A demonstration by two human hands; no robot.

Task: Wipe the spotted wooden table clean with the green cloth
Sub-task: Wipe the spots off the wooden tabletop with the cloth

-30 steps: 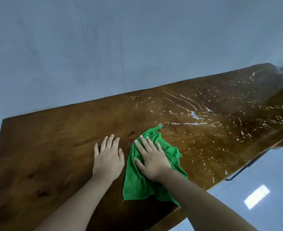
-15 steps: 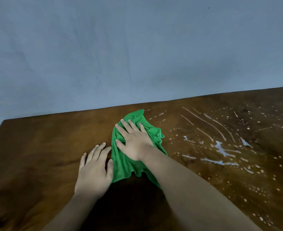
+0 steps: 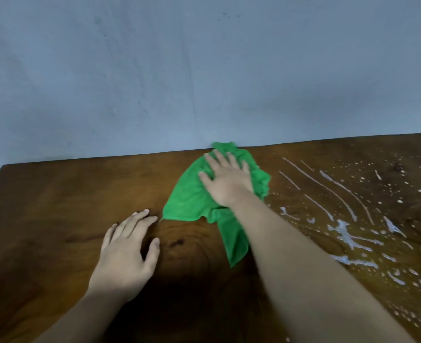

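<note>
A plain blue-grey wall (image 3: pixel 204 70) stands behind the dark wooden table (image 3: pixel 56 194), which fills the lower half of the view.

Over the last second the green cloth (image 3: pixel 192 196) has been pushed away from the person, from the table's near side across its depth. It now lies at the table's far edge, and its tip just reaches that edge. The right hand (image 3: pixel 226 184) has ridden out with it and presses flat on top, fingers straight and a little spread, curled round nothing. The left hand (image 3: pixel 127 253) has stayed planted on bare wood nearer the table's near side, palm down, fingers relaxed, thumb apart. A corner of the cloth ends just beside its fingertips; I cannot tell whether they touch.

I judge this to be the end of an outward stroke. The strip of table around the cloth shows no spots, but the white splashes (image 3: pixel 343 231) and long streaks on the table's right part look untouched. So much of the job remains, and the next passes will likely need to work over that part.

The cloth's long axis runs across the table's depth, roughly square to the far edge. Its narrow bunched end points at the wall. It is broad in the middle, and a thin tail trails back toward the near side beside the right forearm.
</note>
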